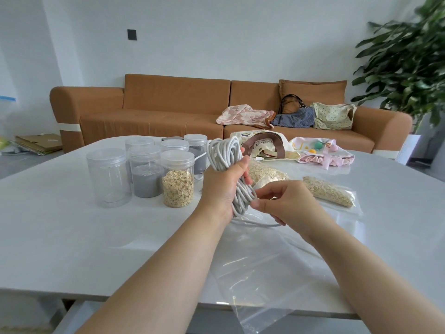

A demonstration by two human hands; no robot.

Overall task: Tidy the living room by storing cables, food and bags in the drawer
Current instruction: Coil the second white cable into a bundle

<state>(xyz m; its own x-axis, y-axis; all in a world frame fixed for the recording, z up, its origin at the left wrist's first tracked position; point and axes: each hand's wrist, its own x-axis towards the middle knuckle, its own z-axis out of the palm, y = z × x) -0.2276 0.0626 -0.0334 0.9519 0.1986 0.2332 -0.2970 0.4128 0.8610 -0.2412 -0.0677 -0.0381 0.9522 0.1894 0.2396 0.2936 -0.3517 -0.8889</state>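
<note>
A coiled white cable (224,153) stands upright over the white table (72,232), and my left hand (222,186) grips the bundle round its middle. My right hand (284,203) pinches the cable's loose end at the bottom of the coil, with a loop of it trailing on the table. Two clear bags of oats (330,191) lie behind the hands. A large empty clear plastic bag (265,273) lies flat under my forearms and hangs over the near table edge. Two fabric bags (320,150) lie at the table's far side.
Several clear lidded jars (144,169) stand at the left, some with oats or grey grains. A brown sofa (168,109) behind the table holds three more bags (296,116). A potted plant (414,68) stands at the right. Flattened cardboard (38,143) lies on the floor, left.
</note>
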